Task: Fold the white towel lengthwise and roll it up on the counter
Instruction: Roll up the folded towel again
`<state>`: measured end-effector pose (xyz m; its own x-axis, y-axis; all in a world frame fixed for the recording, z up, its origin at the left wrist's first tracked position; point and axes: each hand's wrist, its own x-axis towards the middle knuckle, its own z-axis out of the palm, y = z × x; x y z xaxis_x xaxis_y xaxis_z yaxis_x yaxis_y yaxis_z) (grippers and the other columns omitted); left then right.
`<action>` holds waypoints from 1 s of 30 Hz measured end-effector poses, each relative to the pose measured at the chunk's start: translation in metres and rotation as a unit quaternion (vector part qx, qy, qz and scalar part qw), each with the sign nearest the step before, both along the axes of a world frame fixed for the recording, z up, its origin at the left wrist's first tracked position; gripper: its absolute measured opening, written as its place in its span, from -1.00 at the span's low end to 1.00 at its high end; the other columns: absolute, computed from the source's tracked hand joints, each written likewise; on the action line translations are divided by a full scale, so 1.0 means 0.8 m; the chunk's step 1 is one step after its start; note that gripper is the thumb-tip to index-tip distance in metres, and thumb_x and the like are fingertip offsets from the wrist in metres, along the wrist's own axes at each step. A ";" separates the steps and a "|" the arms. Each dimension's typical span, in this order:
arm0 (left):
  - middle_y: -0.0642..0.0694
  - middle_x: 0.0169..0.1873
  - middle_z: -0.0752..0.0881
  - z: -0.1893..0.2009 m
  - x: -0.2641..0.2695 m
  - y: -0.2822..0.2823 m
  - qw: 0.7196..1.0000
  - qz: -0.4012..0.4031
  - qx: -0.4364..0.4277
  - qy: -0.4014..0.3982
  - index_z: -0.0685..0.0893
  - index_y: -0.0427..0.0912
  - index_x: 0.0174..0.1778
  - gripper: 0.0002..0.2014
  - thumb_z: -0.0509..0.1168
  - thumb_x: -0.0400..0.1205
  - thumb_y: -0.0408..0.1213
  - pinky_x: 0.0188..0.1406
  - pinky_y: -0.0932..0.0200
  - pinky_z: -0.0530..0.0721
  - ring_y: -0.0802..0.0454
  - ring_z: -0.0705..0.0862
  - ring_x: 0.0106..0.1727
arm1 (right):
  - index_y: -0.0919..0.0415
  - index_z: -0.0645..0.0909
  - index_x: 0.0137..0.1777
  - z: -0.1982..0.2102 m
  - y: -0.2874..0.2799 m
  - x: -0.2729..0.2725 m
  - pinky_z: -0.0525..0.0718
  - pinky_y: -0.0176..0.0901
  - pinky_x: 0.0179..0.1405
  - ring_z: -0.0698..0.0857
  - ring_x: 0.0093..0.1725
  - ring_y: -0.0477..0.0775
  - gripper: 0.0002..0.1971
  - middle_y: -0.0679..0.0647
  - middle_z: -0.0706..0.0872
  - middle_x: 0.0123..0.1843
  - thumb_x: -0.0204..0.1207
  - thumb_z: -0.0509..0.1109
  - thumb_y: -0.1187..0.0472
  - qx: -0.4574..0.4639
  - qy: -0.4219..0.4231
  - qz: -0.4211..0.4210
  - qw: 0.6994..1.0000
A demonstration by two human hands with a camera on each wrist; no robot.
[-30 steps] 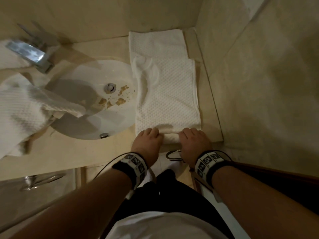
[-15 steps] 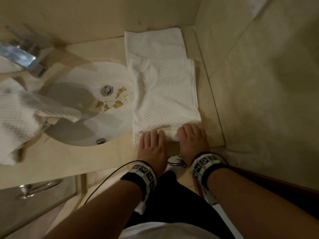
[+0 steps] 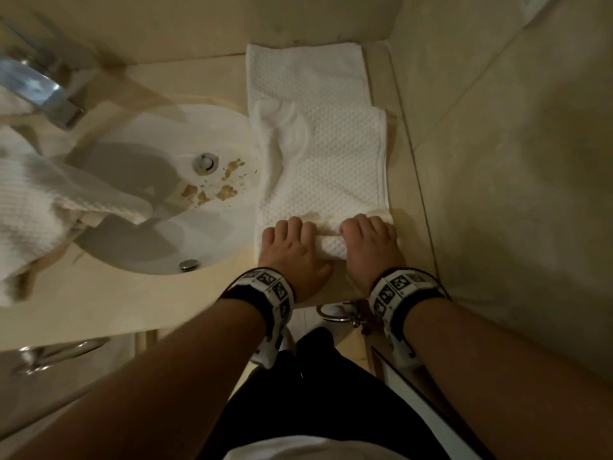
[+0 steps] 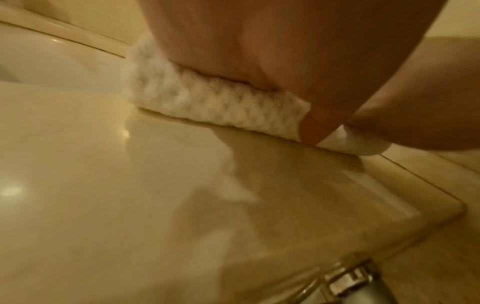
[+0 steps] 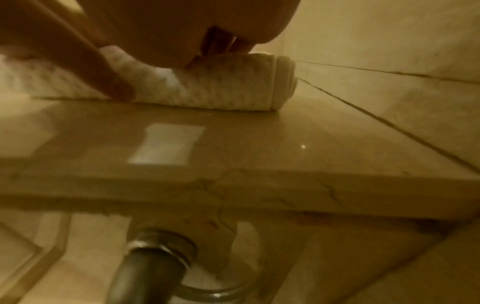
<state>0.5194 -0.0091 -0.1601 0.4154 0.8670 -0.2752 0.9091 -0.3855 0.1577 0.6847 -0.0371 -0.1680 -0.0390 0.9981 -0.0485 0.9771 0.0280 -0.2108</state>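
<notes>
The white towel (image 3: 331,161) lies folded into a long strip on the beige counter (image 3: 166,303), right of the sink, running away from me to the back wall. Its near end is rolled up into a low roll (image 4: 207,102) (image 5: 228,86). My left hand (image 3: 292,247) grips the left part of the roll, fingers curled over its top. My right hand (image 3: 368,240) grips the right part, fingers over the top and its thumb (image 5: 103,67) against the near side. A crease bunches the towel's left edge farther back.
A white sink (image 3: 132,167) with brown crumbs (image 3: 212,192) near its drain sits left of the towel. A chrome faucet (image 3: 36,84) and another white towel (image 3: 30,207) are at far left. A tiled wall (image 3: 497,161) bounds the right. A metal ring (image 3: 338,313) hangs below the counter edge.
Both hands have moved away from the counter's front edge, turning the towel's near end over into a thicker roll. The flat strip ahead of them is shorter.
</notes>
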 end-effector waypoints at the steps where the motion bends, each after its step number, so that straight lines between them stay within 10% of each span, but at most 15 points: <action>1: -0.08 0.23 0.43 -0.001 0.003 0.001 1.000 0.005 -0.001 0.008 0.38 -0.05 0.31 -0.44 0.13 0.54 0.27 0.28 -0.10 0.36 -0.13 0.41 0.21 | 0.12 0.61 0.06 0.000 -0.005 0.000 0.40 0.06 -0.05 0.59 -0.03 0.25 -0.80 0.10 0.63 -0.02 0.45 0.31 0.30 0.025 -0.013 0.021 0.999; 7: -0.15 0.15 0.51 -0.008 0.008 -0.016 0.999 0.033 0.036 0.008 0.46 -0.13 0.23 -0.50 0.08 0.54 0.17 0.18 -0.13 0.38 -0.20 0.46 0.12 | 0.14 0.51 0.39 -0.011 -0.049 0.024 0.55 0.24 0.15 0.57 0.22 0.32 -0.56 0.21 0.54 0.34 0.49 0.29 0.15 0.037 -0.036 0.090 0.995; 14: -0.13 0.16 0.46 -0.002 0.003 -0.054 0.999 0.040 0.019 -0.018 0.40 -0.11 0.27 -0.52 0.12 0.58 0.16 0.17 -0.11 0.38 -0.17 0.41 0.12 | 0.17 0.47 0.40 0.000 -0.069 0.023 0.61 0.24 0.10 0.61 0.13 0.36 -0.50 0.26 0.61 0.31 0.43 0.13 0.17 -0.024 -0.044 0.129 0.990; 19: -0.13 0.02 0.52 0.000 -0.009 -0.103 0.998 -0.008 0.024 -0.053 0.42 -0.11 0.14 -0.53 0.31 0.41 0.04 -0.01 -0.11 0.38 -0.18 0.47 -0.03 | 0.11 0.48 0.38 0.005 -0.124 0.011 0.65 0.14 0.03 0.65 0.08 0.32 -0.33 0.18 0.64 0.25 0.19 0.51 0.21 -0.069 -0.031 0.103 0.992; 26: -0.35 0.35 0.48 -0.001 -0.050 -0.137 0.992 -0.086 0.063 -0.065 0.54 -0.41 0.47 -0.28 0.08 0.41 -0.10 0.37 -0.37 0.38 -0.36 0.46 0.32 | 0.21 0.69 0.28 0.031 -0.126 -0.003 0.43 0.07 0.14 0.72 0.11 0.27 -0.35 0.15 0.74 0.18 0.08 0.58 0.18 -0.014 -0.060 0.079 0.995; 30: -0.41 0.56 0.34 0.006 -0.041 -0.142 0.996 -0.086 -0.018 0.026 0.18 -0.43 0.70 -0.08 0.09 0.39 -0.06 0.63 -0.45 -0.08 -0.39 0.23 0.60 | 0.19 0.69 0.29 0.026 -0.117 -0.001 0.53 0.08 0.13 0.65 0.15 0.27 -0.45 0.18 0.71 0.24 0.23 0.58 0.19 0.001 -0.055 0.063 0.996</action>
